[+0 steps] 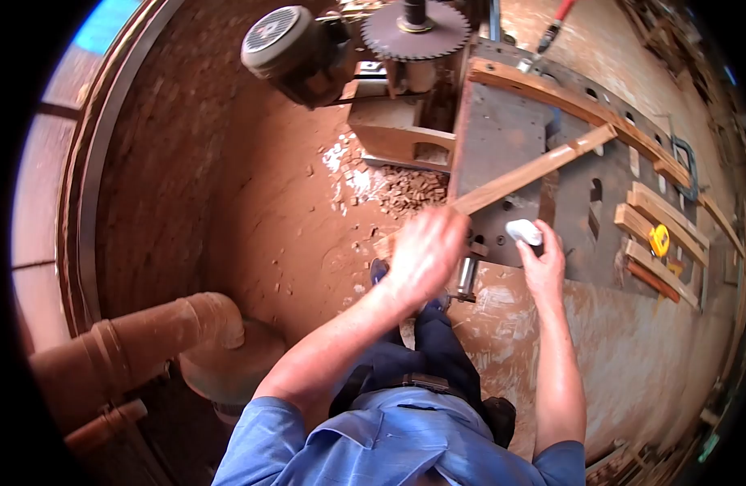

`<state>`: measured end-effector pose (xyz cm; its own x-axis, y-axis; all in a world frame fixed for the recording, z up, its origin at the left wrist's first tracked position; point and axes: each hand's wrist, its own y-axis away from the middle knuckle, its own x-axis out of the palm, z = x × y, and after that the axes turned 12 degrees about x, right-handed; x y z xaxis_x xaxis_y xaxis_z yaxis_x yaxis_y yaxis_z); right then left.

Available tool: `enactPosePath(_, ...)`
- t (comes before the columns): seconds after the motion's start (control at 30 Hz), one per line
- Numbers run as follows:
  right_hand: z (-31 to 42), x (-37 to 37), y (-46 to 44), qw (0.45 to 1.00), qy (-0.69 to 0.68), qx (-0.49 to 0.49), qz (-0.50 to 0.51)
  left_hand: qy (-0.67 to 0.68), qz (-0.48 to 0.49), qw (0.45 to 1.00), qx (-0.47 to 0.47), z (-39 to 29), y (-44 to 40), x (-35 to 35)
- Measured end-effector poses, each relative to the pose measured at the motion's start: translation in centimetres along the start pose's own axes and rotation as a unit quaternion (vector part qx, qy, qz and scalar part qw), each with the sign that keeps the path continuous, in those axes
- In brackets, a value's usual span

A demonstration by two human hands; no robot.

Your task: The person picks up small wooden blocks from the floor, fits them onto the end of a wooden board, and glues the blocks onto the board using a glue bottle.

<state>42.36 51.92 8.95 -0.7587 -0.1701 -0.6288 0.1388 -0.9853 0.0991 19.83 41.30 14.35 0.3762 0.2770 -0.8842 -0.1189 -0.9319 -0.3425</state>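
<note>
Curling round one wooden strip (535,172) slanting over the worktop (500,121), the left hand (429,253) is blurred; the right hand (545,257), partly closed, pinches one white object (522,232) above the near edge. One yellow tape measure (658,240) sits toward the right edge.

Scanning now, and can't make out a single readable word, label, brand, number or sign anywhere.
</note>
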Motion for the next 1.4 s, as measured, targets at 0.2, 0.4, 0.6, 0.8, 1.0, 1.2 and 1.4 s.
enactPosePath(0.2, -0.9, -0.2, -0.1, 0.999, -0.032, 0.017, 0.028, 0.224, 0.03, 0.974, 0.005, -3.5, 5.9, 0.6)
enactPosePath(0.4, -1.2, -2.5, 1.6, 0.998, -0.024, -0.048, -0.016, 0.234, 0.036, 0.965, -0.114, -2.2, 7.8, 0.8)
enactPosePath(0.6, -1.6, -3.6, 4.5, 0.992, -0.12, -0.03, -0.023, 0.204, 0.022, 0.971, -0.125, -2.7, 4.6, 1.7)
enactPosePath(0.8, -3.4, -2.8, 9.0, 0.979, -0.191, 0.05, 0.046, 0.2, -0.052, 0.978, -0.037, -4.3, 2.7, 2.2)
enactPosePath(1.0, -3.3, -1.9, 12.5, 0.953, -0.093, 0.153, 0.245, 0.234, 0.112, 0.964, -0.056, -4.0, 9.9, 3.3)
enactPosePath(1.2, -5.3, 1.9, 15.5, 0.858, 0.107, 0.086, 0.495, 0.194, 0.441, 0.838, -0.255, 0.3, 25.0, 6.0)
enactPosePath(1.4, -9.0, 7.1, 18.7, 0.716, 0.326, 0.065, 0.614, 0.219, 0.574, 0.739, -0.278, 4.7, 36.1, 6.5)
